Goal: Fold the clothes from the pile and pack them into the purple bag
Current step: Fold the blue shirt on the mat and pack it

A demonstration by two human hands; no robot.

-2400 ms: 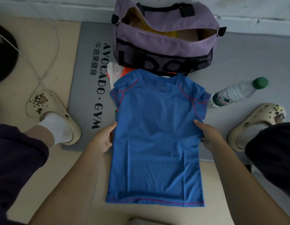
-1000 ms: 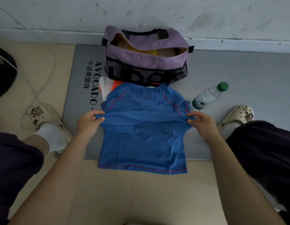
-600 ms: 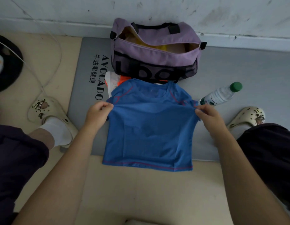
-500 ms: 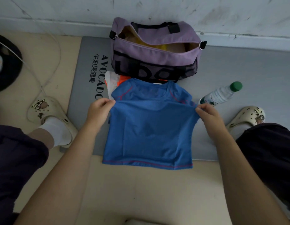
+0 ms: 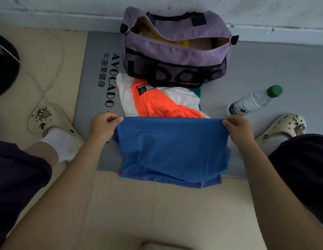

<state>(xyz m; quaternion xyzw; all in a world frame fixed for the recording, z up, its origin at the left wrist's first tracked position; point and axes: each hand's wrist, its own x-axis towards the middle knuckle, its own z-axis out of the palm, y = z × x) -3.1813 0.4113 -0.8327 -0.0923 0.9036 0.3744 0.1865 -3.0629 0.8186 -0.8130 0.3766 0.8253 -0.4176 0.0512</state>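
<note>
Seen from above, looking down past a person's two bare forearms, which enter from the bottom edge at roughly 7 and 5 o'clock. Dark shorts cover both thighs at the far left and right.

Near the centre, a blue shirt [image 5: 172,150] is folded over on itself, with a pink-stitched hem along its nearest edge. It lies half on the beige floor [image 5: 157,213] and half on the near edge of a grey gym mat [image 5: 283,69]. The left hand [image 5: 103,128], at 9 o'clock from the shirt, pinches the far left corner of the fold between its curled fingers and thumb. The right hand [image 5: 237,128], at 3 o'clock, pinches the far right corner the same way. The folded edge is stretched straight between them.

Just beyond that edge, toward 12 o'clock, lies the pile of clothes [image 5: 162,101]: orange, white and a little teal fabric, its far side tucked under the bag.

Farther on, at 12 o'clock and against the white wall, the purple bag [image 5: 175,56] sits on the mat, unzipped, with yellow fabric showing inside.

At 2 o'clock a clear water bottle [image 5: 256,101] with a green cap lies on its side on the mat. A cream clog [image 5: 48,120] with a white sock sits at 9 o'clock, another clog [image 5: 283,126] at 3 o'clock. A white cable [image 5: 54,69] trails across the floor at 10 o'clock.
</note>
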